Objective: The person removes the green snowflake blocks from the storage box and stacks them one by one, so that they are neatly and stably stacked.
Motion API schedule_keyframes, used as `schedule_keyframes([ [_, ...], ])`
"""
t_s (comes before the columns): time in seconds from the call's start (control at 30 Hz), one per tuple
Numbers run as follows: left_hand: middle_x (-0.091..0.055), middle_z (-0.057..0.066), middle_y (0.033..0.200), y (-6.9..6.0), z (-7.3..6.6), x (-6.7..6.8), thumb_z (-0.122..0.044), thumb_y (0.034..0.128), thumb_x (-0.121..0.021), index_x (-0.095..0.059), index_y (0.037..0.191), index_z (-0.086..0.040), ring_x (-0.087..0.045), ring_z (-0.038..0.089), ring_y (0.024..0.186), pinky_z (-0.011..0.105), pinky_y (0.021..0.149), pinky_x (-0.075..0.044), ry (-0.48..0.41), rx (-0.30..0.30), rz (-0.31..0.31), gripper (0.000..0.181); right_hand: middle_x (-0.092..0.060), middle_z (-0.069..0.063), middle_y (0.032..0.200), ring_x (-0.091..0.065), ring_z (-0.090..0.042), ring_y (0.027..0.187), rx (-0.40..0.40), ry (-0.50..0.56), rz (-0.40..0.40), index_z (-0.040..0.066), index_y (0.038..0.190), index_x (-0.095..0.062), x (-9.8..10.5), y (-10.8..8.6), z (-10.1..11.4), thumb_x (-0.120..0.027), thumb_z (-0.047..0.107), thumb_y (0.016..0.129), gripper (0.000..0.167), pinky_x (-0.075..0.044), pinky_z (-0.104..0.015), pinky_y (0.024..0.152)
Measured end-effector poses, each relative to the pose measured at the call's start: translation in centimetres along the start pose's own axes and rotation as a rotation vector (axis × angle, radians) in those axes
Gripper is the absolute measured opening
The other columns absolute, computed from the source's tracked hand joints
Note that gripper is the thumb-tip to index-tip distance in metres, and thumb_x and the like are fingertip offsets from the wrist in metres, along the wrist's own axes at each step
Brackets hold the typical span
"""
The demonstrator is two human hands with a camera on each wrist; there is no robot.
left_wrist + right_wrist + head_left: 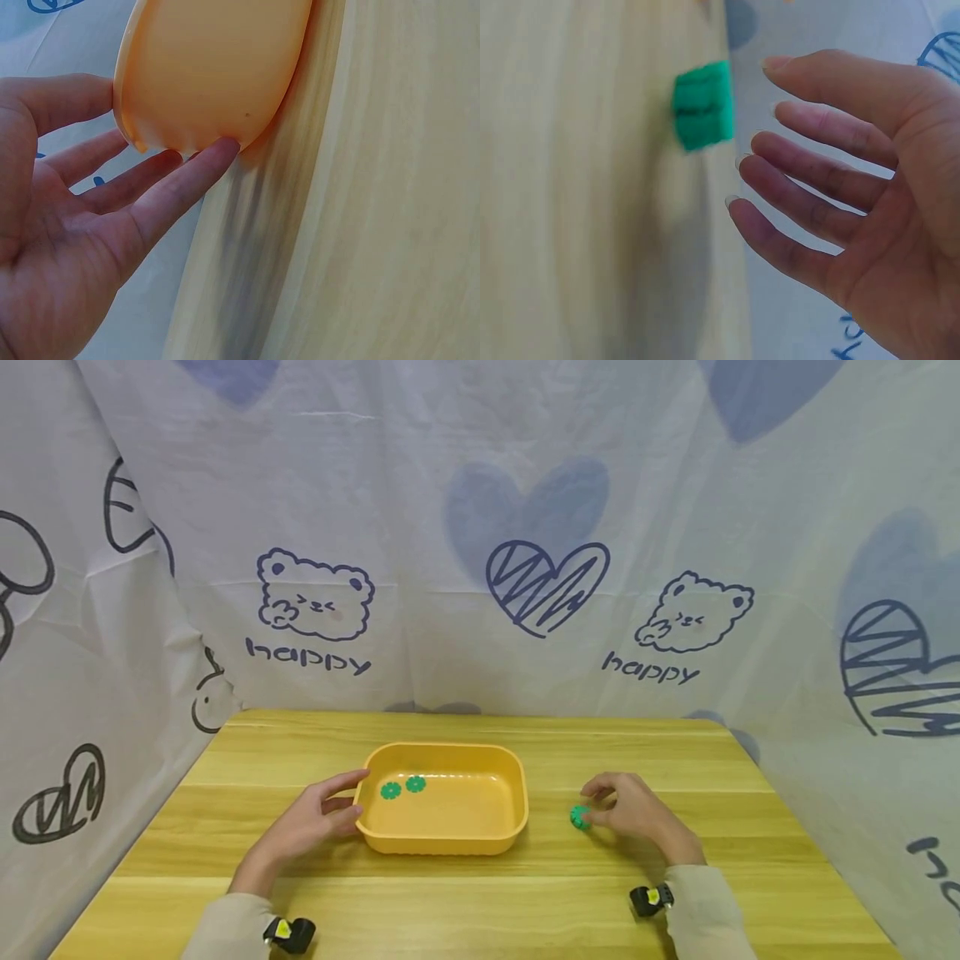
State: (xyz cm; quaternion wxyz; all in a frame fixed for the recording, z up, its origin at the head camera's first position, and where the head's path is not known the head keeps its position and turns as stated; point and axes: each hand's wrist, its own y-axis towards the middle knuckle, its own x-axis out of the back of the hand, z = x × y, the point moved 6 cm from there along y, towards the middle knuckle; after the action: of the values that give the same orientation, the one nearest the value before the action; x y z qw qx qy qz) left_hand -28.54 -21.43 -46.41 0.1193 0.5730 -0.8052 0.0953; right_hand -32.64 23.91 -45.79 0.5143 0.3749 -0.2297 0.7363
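Observation:
A yellow plastic tray point(480, 845) stands on the table, with two green flower-shaped discs inside, one disc point(390, 791) near its left wall and the other disc point(416, 784) just right of it. My left hand point(318, 814) touches the tray's left end from outside, fingers spread and fairly straight against the wall and rim. To the right of the tray sits a small green stack point(579, 817) that looks like several such discs pressed together. Beside it hovers my right hand point(630, 806); in the right wrist view its relaxed fingers point(802, 172) are apart from the blurred green stack point(703, 106).
The wooden table point(450, 910) ends at the back against a white cloth point(420, 527) printed with hearts and bears. Cloth also hangs at both sides. Each wrist wears a small black camera, one left point(291, 935) and one right point(651, 900).

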Motion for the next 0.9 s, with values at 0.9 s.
schedule_keyframes([
  [0.9, -0.024, 0.030, 0.166, 0.1, -0.1, -0.2, -0.009, 0.1028, -0.059, -0.032, 0.159, 0.000, -0.047, 0.051, 0.140, 0.033, 0.095, -0.064, -0.008, 0.015, 0.016, 0.064, -0.073, -0.018, 0.120, -0.071, -0.032, 0.107, 0.364, -0.047, 0.198, -0.003, 0.125, -0.069, -9.1, 9.3, 16.8, -0.074, 0.012, 0.094, 0.035, -0.063, -0.037, 0.093],
])
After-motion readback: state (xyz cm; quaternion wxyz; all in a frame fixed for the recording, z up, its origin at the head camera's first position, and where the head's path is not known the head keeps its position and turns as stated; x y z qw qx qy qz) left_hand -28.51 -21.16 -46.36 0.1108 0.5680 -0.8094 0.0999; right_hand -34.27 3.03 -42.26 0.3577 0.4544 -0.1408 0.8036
